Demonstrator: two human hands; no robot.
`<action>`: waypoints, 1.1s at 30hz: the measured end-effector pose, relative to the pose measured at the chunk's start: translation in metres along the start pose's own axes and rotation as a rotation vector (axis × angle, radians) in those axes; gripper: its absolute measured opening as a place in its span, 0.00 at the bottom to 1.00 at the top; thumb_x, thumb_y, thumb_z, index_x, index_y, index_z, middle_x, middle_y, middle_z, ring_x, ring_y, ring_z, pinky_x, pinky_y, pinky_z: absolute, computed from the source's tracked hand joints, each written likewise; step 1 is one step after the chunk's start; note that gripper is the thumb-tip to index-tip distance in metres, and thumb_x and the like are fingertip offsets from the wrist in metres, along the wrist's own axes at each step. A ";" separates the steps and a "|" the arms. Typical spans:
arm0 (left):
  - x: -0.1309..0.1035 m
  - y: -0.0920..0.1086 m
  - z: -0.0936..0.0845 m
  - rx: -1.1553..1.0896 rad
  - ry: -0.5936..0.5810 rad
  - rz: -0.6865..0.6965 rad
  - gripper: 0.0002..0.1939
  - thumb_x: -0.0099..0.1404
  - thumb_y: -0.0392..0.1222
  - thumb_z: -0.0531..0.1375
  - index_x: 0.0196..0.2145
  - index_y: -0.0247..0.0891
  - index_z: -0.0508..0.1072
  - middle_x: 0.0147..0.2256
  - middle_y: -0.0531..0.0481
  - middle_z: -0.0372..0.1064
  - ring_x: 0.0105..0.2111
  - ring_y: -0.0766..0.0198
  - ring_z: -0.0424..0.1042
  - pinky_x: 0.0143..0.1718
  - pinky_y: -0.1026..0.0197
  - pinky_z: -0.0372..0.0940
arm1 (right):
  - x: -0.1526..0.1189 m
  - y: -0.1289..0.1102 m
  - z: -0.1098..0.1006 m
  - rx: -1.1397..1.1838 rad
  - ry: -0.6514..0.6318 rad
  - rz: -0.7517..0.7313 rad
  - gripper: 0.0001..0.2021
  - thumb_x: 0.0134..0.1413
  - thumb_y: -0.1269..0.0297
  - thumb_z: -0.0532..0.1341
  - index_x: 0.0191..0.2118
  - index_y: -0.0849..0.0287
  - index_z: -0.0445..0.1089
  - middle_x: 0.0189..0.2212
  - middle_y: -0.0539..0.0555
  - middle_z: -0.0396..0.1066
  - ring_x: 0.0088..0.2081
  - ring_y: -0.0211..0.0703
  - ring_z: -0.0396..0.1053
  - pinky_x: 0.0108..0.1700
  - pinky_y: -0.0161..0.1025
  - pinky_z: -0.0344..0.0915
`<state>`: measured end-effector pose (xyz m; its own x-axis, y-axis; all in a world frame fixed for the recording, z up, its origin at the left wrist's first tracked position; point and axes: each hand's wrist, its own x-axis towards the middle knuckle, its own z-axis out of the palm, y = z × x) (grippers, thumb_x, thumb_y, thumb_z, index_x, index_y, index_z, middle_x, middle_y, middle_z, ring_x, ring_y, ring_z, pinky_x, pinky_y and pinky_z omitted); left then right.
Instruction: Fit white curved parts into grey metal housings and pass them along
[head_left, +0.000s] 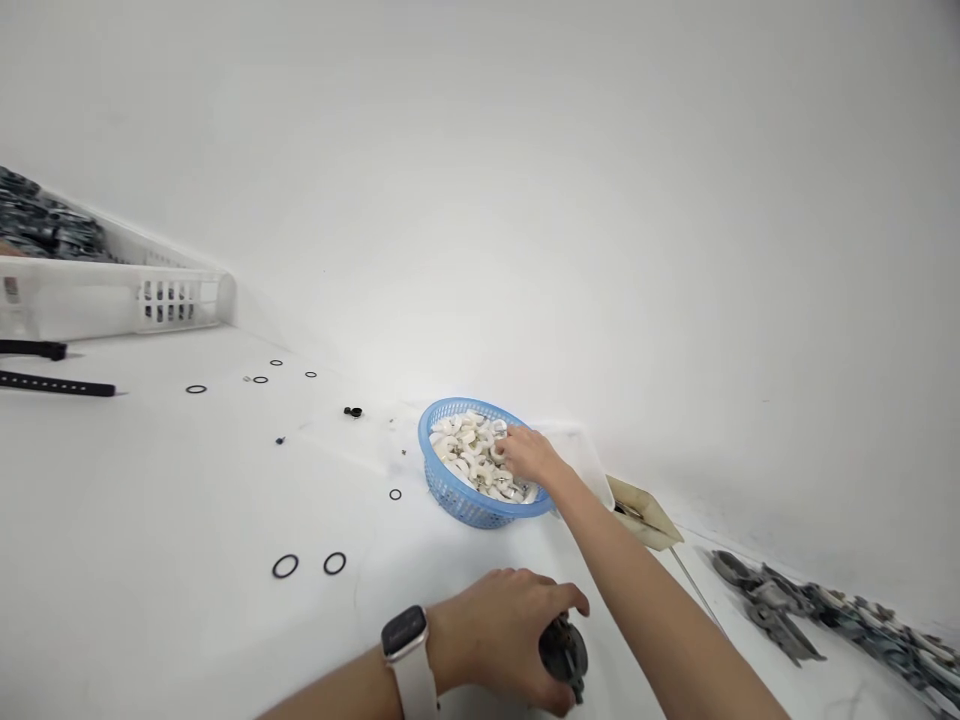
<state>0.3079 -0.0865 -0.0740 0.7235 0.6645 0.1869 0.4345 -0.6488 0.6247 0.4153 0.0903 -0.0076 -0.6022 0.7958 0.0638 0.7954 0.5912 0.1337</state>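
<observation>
My left hand (510, 635), with a watch (405, 632) on its wrist, is wrapped round a dark round part (564, 652) low in the view, over the white table (187, 520). Beyond it, my right hand (526, 452) reaches over the right side of a blue basket (469, 508). Its fingertips are down among white curved pieces (474, 450) that fill the basket. Whatever those fingers pinch is too small to make out.
Black rings (285, 566) and small parts (353, 411) lie left of the basket. A white crate (97, 300) and black straps (56, 383) are at the far left. A beige tray (641, 512) and grey metal parts (780, 605) lie at the right.
</observation>
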 end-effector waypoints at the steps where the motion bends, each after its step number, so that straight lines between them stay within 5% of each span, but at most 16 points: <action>1: 0.000 0.000 0.000 -0.001 -0.001 0.002 0.40 0.51 0.58 0.70 0.60 0.51 0.67 0.48 0.48 0.75 0.46 0.45 0.75 0.50 0.48 0.70 | -0.003 0.002 -0.005 0.016 0.009 0.006 0.10 0.66 0.61 0.62 0.49 0.60 0.72 0.53 0.58 0.70 0.53 0.50 0.69 0.56 0.53 0.67; 5: -0.001 0.002 -0.006 -0.004 -0.031 -0.024 0.41 0.50 0.57 0.72 0.60 0.51 0.66 0.49 0.46 0.74 0.49 0.44 0.73 0.50 0.47 0.69 | -0.037 0.012 -0.039 0.153 0.004 0.010 0.09 0.68 0.66 0.57 0.48 0.61 0.72 0.50 0.59 0.71 0.50 0.47 0.70 0.54 0.44 0.66; 10: -0.005 -0.001 -0.015 -0.029 -0.033 -0.056 0.42 0.49 0.61 0.73 0.59 0.49 0.68 0.49 0.46 0.74 0.51 0.44 0.71 0.50 0.48 0.68 | -0.116 0.010 -0.084 0.373 -0.170 -0.055 0.17 0.73 0.57 0.48 0.47 0.58 0.73 0.39 0.53 0.76 0.40 0.42 0.73 0.43 0.36 0.70; 15: -0.005 -0.005 -0.016 -0.011 0.006 -0.064 0.41 0.48 0.68 0.71 0.55 0.46 0.72 0.48 0.47 0.74 0.49 0.44 0.72 0.49 0.47 0.68 | -0.175 -0.009 -0.092 0.665 -0.362 -0.046 0.18 0.71 0.53 0.53 0.51 0.56 0.75 0.39 0.54 0.76 0.41 0.43 0.73 0.43 0.36 0.69; 21: -0.002 -0.004 -0.018 0.054 0.022 -0.121 0.31 0.46 0.68 0.72 0.35 0.41 0.74 0.35 0.49 0.73 0.37 0.49 0.74 0.35 0.56 0.66 | -0.180 -0.028 -0.066 0.817 -0.447 -0.089 0.14 0.68 0.55 0.57 0.50 0.51 0.79 0.45 0.52 0.76 0.42 0.42 0.71 0.44 0.36 0.67; 24: -0.003 -0.006 -0.019 0.032 0.046 -0.141 0.35 0.43 0.70 0.72 0.39 0.41 0.75 0.38 0.49 0.74 0.40 0.48 0.73 0.37 0.57 0.65 | -0.178 -0.023 -0.063 0.802 -0.401 -0.112 0.14 0.68 0.55 0.58 0.52 0.48 0.77 0.49 0.52 0.76 0.48 0.45 0.72 0.49 0.38 0.66; 29: -0.006 -0.003 -0.017 0.032 0.133 -0.063 0.34 0.46 0.65 0.74 0.47 0.46 0.75 0.42 0.53 0.74 0.42 0.53 0.73 0.38 0.61 0.62 | -0.173 0.034 -0.056 0.517 -0.066 0.107 0.17 0.68 0.52 0.56 0.54 0.50 0.75 0.52 0.54 0.74 0.50 0.47 0.71 0.51 0.41 0.67; 33: -0.005 0.004 -0.010 0.109 0.207 0.007 0.22 0.51 0.56 0.73 0.39 0.44 0.75 0.38 0.56 0.73 0.36 0.59 0.72 0.34 0.62 0.58 | -0.155 0.084 -0.029 0.321 -0.012 0.256 0.13 0.65 0.63 0.56 0.48 0.55 0.76 0.46 0.57 0.76 0.44 0.48 0.72 0.47 0.42 0.66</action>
<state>0.3010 -0.0888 -0.0647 0.6063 0.7142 0.3498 0.4932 -0.6828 0.5390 0.5736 0.0124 0.0222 -0.3829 0.9228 0.0428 0.9016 0.3834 -0.2003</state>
